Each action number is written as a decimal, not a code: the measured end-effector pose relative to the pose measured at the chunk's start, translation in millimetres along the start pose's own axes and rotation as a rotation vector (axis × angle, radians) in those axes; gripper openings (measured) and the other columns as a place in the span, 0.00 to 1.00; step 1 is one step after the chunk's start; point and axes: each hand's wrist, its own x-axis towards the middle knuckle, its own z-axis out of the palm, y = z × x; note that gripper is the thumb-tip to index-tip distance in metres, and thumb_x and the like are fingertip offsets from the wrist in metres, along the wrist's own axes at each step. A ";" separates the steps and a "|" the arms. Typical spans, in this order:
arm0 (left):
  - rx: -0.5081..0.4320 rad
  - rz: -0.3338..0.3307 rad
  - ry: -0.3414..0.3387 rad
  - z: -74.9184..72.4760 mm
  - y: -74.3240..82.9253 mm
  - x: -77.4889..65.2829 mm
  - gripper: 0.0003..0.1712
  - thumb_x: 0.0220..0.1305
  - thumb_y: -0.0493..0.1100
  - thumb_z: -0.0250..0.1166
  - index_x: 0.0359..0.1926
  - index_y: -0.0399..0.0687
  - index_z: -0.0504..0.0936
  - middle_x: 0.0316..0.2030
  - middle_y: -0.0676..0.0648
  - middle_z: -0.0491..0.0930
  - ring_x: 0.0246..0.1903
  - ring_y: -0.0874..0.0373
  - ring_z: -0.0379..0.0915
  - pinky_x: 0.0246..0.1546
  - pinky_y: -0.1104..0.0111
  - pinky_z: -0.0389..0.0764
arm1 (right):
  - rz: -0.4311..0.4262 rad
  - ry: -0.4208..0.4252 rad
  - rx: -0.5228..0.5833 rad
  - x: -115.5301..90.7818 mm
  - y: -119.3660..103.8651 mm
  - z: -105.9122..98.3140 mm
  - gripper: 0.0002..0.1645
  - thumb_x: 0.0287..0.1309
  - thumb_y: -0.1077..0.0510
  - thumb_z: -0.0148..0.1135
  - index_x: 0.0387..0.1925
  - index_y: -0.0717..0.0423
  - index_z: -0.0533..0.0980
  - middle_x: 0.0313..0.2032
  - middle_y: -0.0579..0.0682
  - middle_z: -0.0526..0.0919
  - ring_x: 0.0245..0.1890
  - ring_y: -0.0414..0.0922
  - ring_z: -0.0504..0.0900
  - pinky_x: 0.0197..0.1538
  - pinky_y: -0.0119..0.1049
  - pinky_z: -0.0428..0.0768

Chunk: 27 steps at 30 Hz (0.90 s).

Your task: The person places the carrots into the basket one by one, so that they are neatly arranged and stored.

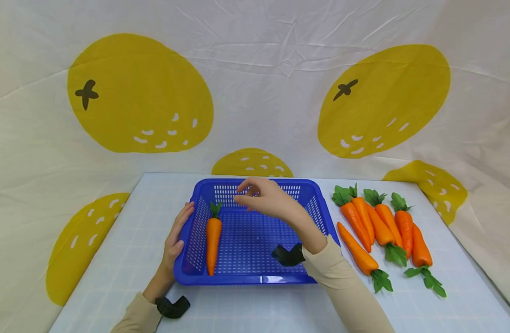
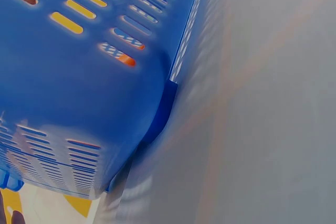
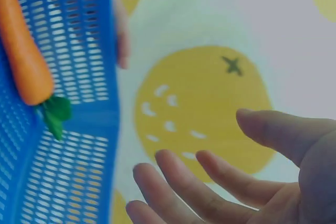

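A blue plastic basket (image 1: 255,279) stands on the table with one carrot (image 1: 213,245) along its left inner side, green leaves toward the back. My left hand (image 1: 177,240) rests against the basket's left outer wall, its fingers extended along the rim. Above the basket hangs my right hand (image 1: 265,198), fingers loosely bent and thumb apart, with nothing between them. In the right wrist view, gaps show between the fingers of that right hand (image 3: 226,187), and the carrot (image 3: 26,56) lies inside the basket. The left wrist view shows the basket's slotted outside (image 2: 79,77), not the left hand's fingers.
Several carrots with green leaves lie in a group right of the basket, including one carrot (image 1: 357,249) close to its right wall. A pale cloth (image 1: 238,310) covers the table. Behind hangs a white curtain (image 1: 263,92) printed with yellow fruit.
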 end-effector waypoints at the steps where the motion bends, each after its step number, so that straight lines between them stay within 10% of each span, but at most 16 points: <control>1: 0.000 0.002 0.002 0.0 0.0 -0.2 0.37 0.65 0.43 0.43 0.71 0.25 0.57 0.74 0.33 0.53 0.76 0.46 0.38 0.71 0.66 0.46 | -0.017 0.027 -0.006 -6.2 -1.4 -2.5 0.19 0.65 0.49 0.62 0.52 0.55 0.78 0.40 0.50 0.83 0.35 0.45 0.83 0.40 0.37 0.82; 16: -0.004 0.023 -0.003 -0.9 -2.9 -0.4 0.36 0.65 0.42 0.43 0.71 0.25 0.58 0.74 0.33 0.53 0.76 0.45 0.39 0.72 0.66 0.46 | -0.001 0.525 -0.208 -110.1 33.9 -47.6 0.14 0.66 0.49 0.62 0.47 0.51 0.81 0.36 0.46 0.85 0.34 0.42 0.81 0.39 0.32 0.81; 27: 0.008 0.003 -0.004 -1.8 -1.0 -2.2 0.37 0.65 0.43 0.42 0.71 0.26 0.58 0.74 0.34 0.53 0.76 0.46 0.39 0.71 0.66 0.46 | 0.194 0.591 -0.329 -157.9 93.5 -80.7 0.19 0.67 0.44 0.59 0.48 0.53 0.80 0.37 0.52 0.86 0.36 0.48 0.81 0.33 0.30 0.78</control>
